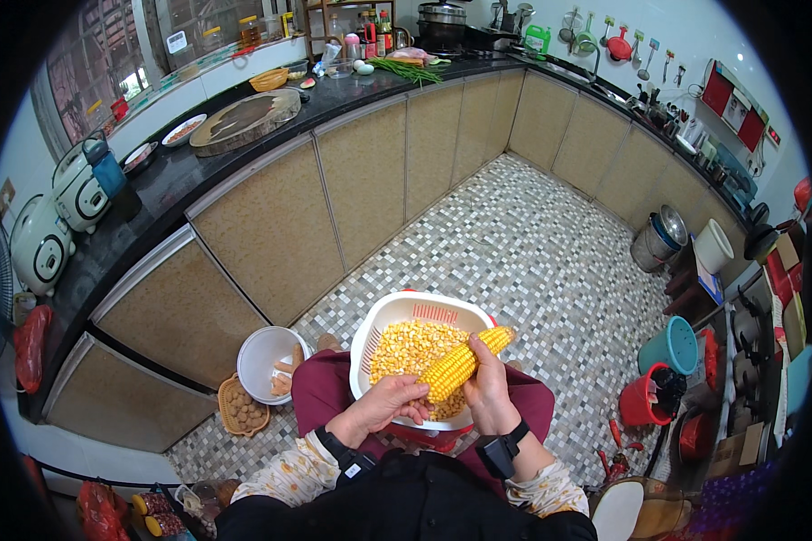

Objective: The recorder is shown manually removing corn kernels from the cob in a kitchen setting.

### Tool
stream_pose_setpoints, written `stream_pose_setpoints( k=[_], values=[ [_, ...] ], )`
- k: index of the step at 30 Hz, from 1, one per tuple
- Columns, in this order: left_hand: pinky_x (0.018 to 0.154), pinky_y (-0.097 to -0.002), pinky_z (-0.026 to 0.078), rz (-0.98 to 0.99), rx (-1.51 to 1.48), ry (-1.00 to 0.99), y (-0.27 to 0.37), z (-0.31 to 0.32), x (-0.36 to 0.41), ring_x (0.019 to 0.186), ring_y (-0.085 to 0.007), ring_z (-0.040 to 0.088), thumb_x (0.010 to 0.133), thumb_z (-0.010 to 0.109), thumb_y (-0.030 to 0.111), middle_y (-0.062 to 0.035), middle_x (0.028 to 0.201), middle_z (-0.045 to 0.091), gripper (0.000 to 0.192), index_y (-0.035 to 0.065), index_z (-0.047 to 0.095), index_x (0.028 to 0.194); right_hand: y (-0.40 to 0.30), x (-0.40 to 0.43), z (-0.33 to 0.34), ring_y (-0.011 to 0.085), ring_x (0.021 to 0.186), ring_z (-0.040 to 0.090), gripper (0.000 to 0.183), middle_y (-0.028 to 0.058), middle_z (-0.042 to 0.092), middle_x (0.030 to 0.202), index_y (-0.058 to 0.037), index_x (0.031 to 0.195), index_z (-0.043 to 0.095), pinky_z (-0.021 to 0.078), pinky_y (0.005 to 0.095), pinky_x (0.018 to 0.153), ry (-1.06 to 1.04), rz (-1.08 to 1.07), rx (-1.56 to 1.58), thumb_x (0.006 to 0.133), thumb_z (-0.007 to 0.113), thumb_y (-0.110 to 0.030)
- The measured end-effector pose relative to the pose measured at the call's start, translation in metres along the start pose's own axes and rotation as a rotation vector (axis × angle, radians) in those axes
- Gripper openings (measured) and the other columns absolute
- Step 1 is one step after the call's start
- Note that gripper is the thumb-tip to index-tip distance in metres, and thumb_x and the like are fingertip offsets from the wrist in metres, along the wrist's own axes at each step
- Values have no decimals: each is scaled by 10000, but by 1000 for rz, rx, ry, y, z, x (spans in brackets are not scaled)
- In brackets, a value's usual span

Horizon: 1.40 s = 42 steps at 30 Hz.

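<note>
A yellow ear of corn (455, 368) lies slantwise over a white plastic basket (363, 331) on my lap. My right hand (488, 379) grips the cob along its right side, thumb on top near the far, narrower end. At the near, thick end, the thumb and fingers of my left hand (394, 400) touch the kernels; whether they also grip the cob is hard to see. Loose corn kernels (413, 341) fill much of the basket beneath. Part of a red container (440, 439) shows under the basket's near rim.
To my left stand a white bucket (254, 358) holding bare cobs (283, 379) and a wicker basket (224, 406) of brown round things. A red bucket (633, 399) and a teal bucket (670, 341) stand at right. Cabinets (271, 209) with a black countertop (169, 179) run along the left.
</note>
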State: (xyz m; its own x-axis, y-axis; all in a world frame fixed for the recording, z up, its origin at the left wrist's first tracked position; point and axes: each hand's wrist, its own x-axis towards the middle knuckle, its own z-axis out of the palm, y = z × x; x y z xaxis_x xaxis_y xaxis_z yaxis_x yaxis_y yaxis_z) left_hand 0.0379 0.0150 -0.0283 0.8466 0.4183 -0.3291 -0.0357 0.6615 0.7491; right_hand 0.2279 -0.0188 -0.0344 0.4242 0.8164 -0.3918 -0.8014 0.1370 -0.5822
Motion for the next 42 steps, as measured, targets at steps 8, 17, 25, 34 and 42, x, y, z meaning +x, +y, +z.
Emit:
stream_pose_setpoints(
  k=[8,17,25,34,42],
  values=[
    [603,-227,532,48,72,5,-1,0,-2,702,-150,632,945,532,247,-139,878,623,349,-63,526,1104,3,1,2,214,951,592,305,104,600,1061,12,1182,500,491,345,843,-9,-24,-1,907,571,-98],
    [606,-250,538,63,-27,-30,-1,-2,-3,737,-171,642,918,529,181,-130,888,626,283,-54,534,1074,4,-4,10,212,942,593,319,100,597,1055,3,1191,486,501,336,821,8,-131,-36,893,582,-59],
    [609,-245,534,81,-52,-43,-1,-3,-3,744,-163,637,912,528,174,-126,894,625,284,-51,530,1084,5,-2,9,203,908,598,320,87,595,1033,-9,1171,491,507,334,810,21,-182,-27,872,605,-32],
    [563,-262,522,56,-122,3,0,-4,-4,721,-198,630,873,492,111,-158,893,620,272,-65,519,1079,2,-17,32,204,852,606,330,85,604,959,6,1128,506,518,335,768,14,-242,-49,852,648,-105],
    [483,-245,464,-9,-112,-2,-5,-8,9,645,-189,599,817,442,37,-175,862,611,256,-63,524,1038,4,-8,34,180,729,591,251,57,575,876,-40,1007,488,511,318,653,28,-341,-194,822,655,-58]
  ],
)
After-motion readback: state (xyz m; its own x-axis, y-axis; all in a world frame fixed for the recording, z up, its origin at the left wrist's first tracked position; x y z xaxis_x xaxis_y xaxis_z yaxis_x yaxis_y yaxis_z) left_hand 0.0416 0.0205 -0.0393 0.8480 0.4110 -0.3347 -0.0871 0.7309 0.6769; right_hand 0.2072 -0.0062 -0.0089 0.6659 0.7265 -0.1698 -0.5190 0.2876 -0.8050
